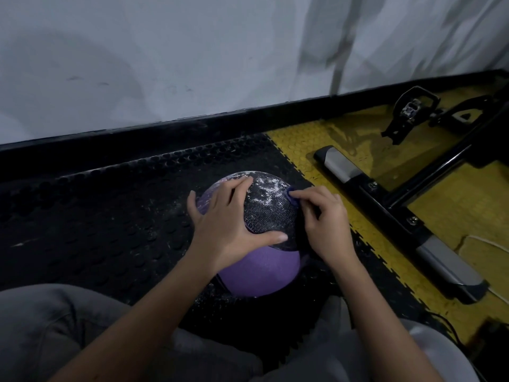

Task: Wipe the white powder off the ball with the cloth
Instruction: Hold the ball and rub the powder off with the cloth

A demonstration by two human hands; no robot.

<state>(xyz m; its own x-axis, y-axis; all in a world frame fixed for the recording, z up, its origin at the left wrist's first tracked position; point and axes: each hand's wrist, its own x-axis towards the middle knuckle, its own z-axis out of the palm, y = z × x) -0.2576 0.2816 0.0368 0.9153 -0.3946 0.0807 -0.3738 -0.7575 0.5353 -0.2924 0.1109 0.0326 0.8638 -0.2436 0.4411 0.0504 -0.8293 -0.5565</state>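
Most of the white powder [265,187] sits on the ball [261,271], on its black upper panel just left of the blue cloth [291,195] pinched in the right hand [325,219], curled fingers [305,194] closest, so the wipe should run leftward, while the left hand [223,219] lies spread wide on the ball's left side, on the floor mat [110,216].

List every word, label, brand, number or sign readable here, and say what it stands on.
No readable text anywhere in this view.
On the medicine ball: only a cross-patterned black panel under white powder, no lettering.
On the blue cloth: nothing where it shows.
On the pedal and base bar of the machine: no legible label or brand.
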